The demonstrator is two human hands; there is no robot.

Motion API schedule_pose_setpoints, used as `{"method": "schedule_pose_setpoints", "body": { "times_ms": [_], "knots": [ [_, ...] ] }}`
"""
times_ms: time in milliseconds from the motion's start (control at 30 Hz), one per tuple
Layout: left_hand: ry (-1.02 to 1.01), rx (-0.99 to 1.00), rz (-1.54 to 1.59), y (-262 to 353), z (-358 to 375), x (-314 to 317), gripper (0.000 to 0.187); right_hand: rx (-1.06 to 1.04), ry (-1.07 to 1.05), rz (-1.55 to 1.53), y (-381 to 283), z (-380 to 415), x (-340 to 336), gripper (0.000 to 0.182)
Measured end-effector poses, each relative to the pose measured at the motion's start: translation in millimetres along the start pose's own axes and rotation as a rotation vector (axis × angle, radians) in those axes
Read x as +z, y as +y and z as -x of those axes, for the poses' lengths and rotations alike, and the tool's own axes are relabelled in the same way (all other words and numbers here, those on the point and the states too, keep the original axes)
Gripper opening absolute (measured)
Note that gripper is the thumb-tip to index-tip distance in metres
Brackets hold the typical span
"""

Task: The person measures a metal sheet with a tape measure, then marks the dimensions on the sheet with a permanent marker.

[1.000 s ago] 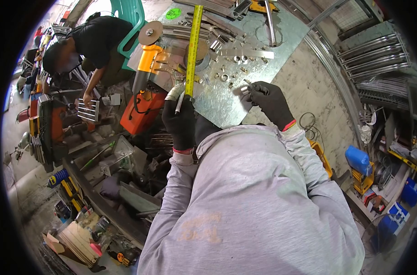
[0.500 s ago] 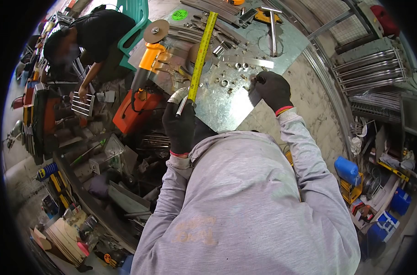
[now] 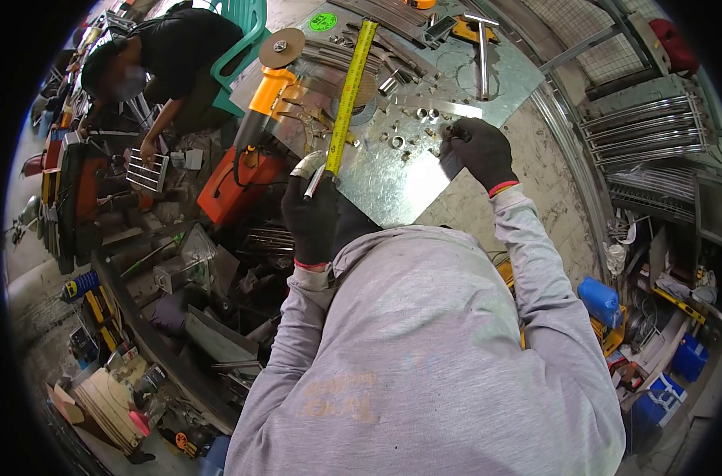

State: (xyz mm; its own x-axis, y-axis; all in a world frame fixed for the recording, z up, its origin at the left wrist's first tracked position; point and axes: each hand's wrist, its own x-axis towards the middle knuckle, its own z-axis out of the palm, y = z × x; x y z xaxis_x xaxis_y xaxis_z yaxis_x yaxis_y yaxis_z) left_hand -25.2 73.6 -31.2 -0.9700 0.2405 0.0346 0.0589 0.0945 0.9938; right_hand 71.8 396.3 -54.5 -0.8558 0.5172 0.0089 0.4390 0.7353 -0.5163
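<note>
My left hand point(image 3: 311, 214), in a dark glove, is closed round the near end of a yellow tape measure blade point(image 3: 349, 103). The blade stretches away over the metal sheet. A short shiny metal rod point(image 3: 314, 184) sticks out of the same hand. At the right edge of the sheet, my right hand point(image 3: 481, 152), also gloved, has its fingers drawn together close to the surface. What they hold, if anything, is hidden. Left of those fingers lie small metal pieces and a ring-shaped nut point(image 3: 397, 143). A flat metal strip point(image 3: 440, 105) rests just beyond them.
Several tools lie on the metal sheet point(image 3: 392, 190), and an orange angle grinder point(image 3: 272, 94) sits at its left. A T-shaped metal bar point(image 3: 483, 63) is at the far right. A co-worker point(image 3: 170, 55) crouches at the left near a green chair point(image 3: 250, 40). Metal racks point(image 3: 646, 127) stand right.
My right hand has shifted slightly right and lifted a little, its fingers still drawn together. My left hand keeps hold of the tape and rod. The whole view has shifted slightly.
</note>
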Motion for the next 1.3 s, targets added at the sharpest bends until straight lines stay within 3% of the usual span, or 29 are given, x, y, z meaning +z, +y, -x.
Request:
{"method": "schedule_pose_setpoints", "body": {
  "times_ms": [133,233,333,400,467,600,667,800,867,900,933,1000,1133,1233,1300],
  "knots": [
    [0.006,-0.051,0.021,-3.5,-0.3,-2.7,0.034,0.048,0.003,-0.093,2.9,1.2,-1.2,0.028],
    [0.029,0.028,-0.049,-8.3,-2.5,-5.2,0.034,-0.031,0.251,-0.198,-1.2,2.9,1.9,0.033],
    [0.039,0.042,-0.020,-9.8,-3.4,-4.2,0.036,-0.089,0.135,-0.377,-41.1,12.0,-7.7,0.031],
    [0.030,0.094,-0.055,-9.4,-4.7,-4.2,0.036,-0.424,0.196,-0.189,-51.2,8.6,1.8,0.032],
    [0.020,0.043,0.002,-2.2,-3.7,-4.0,0.034,-0.452,0.060,-0.123,-65.1,9.5,9.7,0.029],
    [0.043,0.022,0.027,1.6,-3.0,-6.1,0.032,-0.506,0.050,-0.025,-74.2,7.3,37.0,0.029],
    [0.059,0.016,0.035,-3.0,-2.2,-8.0,0.033,-0.505,0.140,0.098,-74.3,6.8,48.2,0.027],
    [0.081,0.075,-0.019,-1.2,1.7,-9.9,0.034,-0.511,0.117,0.035,-68.1,2.0,50.7,0.027],
    [0.102,0.098,-0.024,-12.0,1.5,-14.3,0.034,-0.152,-0.082,-0.498,-70.9,7.2,36.2,0.024],
    [0.112,0.120,-0.027,-17.4,2.1,-17.1,0.033,0.039,-0.282,-0.840,-58.4,7.3,37.7,0.024],
    [0.115,0.116,-0.025,-13.4,3.4,-20.0,0.033,0.041,-0.287,-0.837,-62.0,9.6,27.7,0.024],
    [0.067,-0.072,0.021,6.0,3.9,-23.0,0.033,0.273,-0.381,-1.597,-72.6,20.1,-10.0,0.026],
    [0.034,-0.101,0.132,17.3,0.5,-14.4,0.033,0.296,-0.427,-1.884,-70.4,35.6,-26.2,0.031],
    [0.017,-0.156,0.100,34.7,-2.7,-9.7,0.032,0.255,-0.472,-1.899,-65.3,39.5,-18.1,0.029],
    [0.030,-0.223,0.245,43.8,-4.9,-0.6,0.031,0.231,-0.483,-1.965,-60.4,42.2,-7.7,0.029]
  ]
}}
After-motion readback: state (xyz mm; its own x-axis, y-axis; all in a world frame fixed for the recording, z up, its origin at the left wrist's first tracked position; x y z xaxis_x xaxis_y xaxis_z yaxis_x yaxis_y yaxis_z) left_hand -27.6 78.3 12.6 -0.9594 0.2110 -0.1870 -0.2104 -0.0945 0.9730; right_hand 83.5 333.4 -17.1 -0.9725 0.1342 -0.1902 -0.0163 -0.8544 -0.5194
